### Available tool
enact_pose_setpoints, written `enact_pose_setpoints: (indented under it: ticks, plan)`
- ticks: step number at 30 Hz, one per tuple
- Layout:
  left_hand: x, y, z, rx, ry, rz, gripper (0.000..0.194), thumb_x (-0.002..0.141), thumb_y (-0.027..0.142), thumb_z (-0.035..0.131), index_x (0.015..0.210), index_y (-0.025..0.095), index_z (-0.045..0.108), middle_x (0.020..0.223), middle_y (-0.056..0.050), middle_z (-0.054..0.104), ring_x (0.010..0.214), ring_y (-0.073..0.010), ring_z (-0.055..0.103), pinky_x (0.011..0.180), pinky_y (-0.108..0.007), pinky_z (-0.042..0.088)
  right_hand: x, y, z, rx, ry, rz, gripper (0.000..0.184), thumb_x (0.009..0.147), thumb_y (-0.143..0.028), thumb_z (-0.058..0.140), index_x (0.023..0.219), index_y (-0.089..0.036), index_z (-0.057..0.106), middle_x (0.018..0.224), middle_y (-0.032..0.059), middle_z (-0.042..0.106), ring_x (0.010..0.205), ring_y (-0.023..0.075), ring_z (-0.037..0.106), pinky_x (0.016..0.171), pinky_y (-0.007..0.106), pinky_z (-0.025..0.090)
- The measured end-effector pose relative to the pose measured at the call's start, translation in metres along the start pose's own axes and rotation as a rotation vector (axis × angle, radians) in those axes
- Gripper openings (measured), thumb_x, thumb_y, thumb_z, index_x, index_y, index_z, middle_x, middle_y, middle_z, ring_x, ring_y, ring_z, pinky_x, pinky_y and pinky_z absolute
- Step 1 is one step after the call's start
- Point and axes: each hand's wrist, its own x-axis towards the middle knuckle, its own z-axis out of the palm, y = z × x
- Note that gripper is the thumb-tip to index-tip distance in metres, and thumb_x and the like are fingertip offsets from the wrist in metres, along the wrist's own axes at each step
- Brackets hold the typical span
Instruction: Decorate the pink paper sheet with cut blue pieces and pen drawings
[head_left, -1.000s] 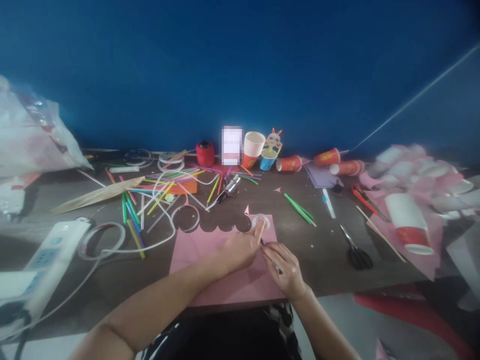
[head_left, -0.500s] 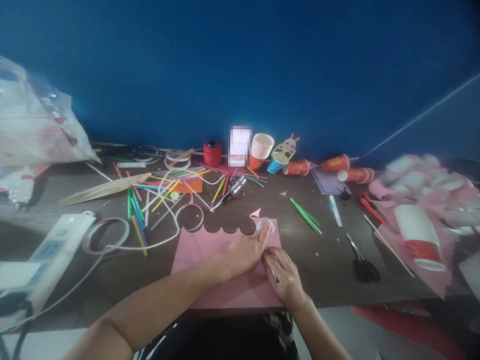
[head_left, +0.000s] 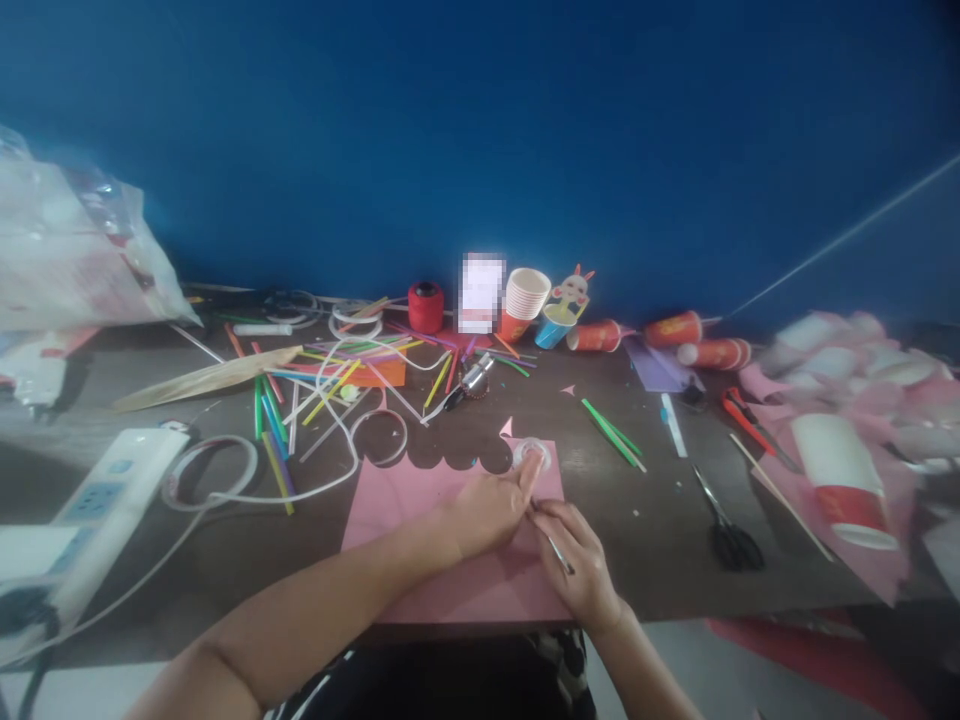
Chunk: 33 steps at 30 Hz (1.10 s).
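Note:
A pink paper sheet (head_left: pixel 420 530) with a scalloped far edge lies on the dark table in front of me. My left hand (head_left: pixel 487 510) rests on it, its forefinger pressing a small clear round lid (head_left: pixel 531 455) at the sheet's far right corner. My right hand (head_left: pixel 577 555) sits just right of it, gripping a thin pen (head_left: pixel 559 550) whose tip touches the paper beside the lid.
Black scissors (head_left: pixel 724 520) lie to the right, green sticks (head_left: pixel 611 432) beyond. Coloured straws (head_left: pixel 330 385), white cable loops (head_left: pixel 217 470) and a power strip (head_left: pixel 97 510) fill the left. Paper cups (head_left: pixel 525 295) and a red spool (head_left: pixel 425 305) stand at the back; a white cup (head_left: pixel 844 480) lies on pink scraps.
The hands stay on the sheet; my right hand has shifted slightly around the lid with the pen. The view has moved a little.

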Motion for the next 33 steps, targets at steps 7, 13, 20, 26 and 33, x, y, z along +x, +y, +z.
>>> enact_pose_setpoints:
  ticks: [7, 13, 20, 26, 33]
  plan:
    - [-0.002, 0.000, 0.003, -0.007, -0.008, 0.020, 0.078, 0.068, 0.005, 0.038, 0.143, 0.005, 0.013, 0.140, -0.026, 0.030, 0.055, -0.0156, 0.057, 0.037, -0.030, 0.036, -0.027, 0.006, -0.027, -0.004, 0.275, 0.063, 0.023, 0.077, -0.004, 0.053, 0.094, -0.018, 0.060, 0.083, 0.0078, 0.059, 0.080, 0.0212, 0.058, 0.071, 0.038, 0.049]
    - [0.001, 0.010, 0.015, -0.022, -0.077, 0.024, 0.073, 0.071, 0.010, 0.040, 0.142, 0.009, 0.023, 0.147, -0.022, 0.013, 0.063, -0.0192, 0.060, 0.035, -0.029, 0.033, 0.003, 0.010, -0.051, 0.010, 0.440, 0.303, 0.011, 0.086, -0.018, 0.047, 0.089, -0.018, 0.058, 0.076, 0.0047, 0.059, 0.067, 0.0168, 0.062, 0.058, 0.027, 0.048]
    - [0.007, 0.019, 0.032, -0.009, -0.119, -0.030, 0.079, 0.070, 0.015, 0.045, 0.144, 0.014, 0.017, 0.148, -0.021, 0.011, 0.055, -0.0152, 0.057, 0.035, -0.029, 0.030, 0.109, -0.011, -0.050, -0.158, -0.082, 0.098, 0.020, 0.091, -0.028, 0.042, 0.078, -0.020, 0.056, 0.070, 0.0012, 0.062, 0.066, 0.0147, 0.061, 0.061, 0.024, 0.042]
    - [-0.001, 0.021, 0.038, 0.012, -0.058, 0.034, 0.071, 0.075, 0.018, 0.043, 0.142, 0.006, 0.020, 0.140, -0.029, 0.028, 0.052, -0.0127, 0.052, 0.038, -0.028, 0.028, 0.158, -0.009, -0.019, -0.400, -0.469, 0.035, 0.032, 0.092, -0.035, 0.039, 0.073, -0.019, 0.058, 0.068, 0.0025, 0.065, 0.065, 0.0161, 0.063, 0.056, 0.024, 0.036]
    - [0.000, 0.022, 0.042, 0.021, -0.022, 0.034, 0.070, 0.075, 0.017, 0.048, 0.141, 0.009, 0.025, 0.142, -0.027, 0.025, 0.065, -0.0161, 0.058, 0.042, -0.026, 0.026, 0.168, -0.012, -0.012, -0.535, -0.710, 0.056, 0.043, 0.094, -0.042, 0.027, 0.083, -0.018, 0.061, 0.075, 0.0056, 0.068, 0.071, 0.0194, 0.064, 0.058, 0.026, 0.034]
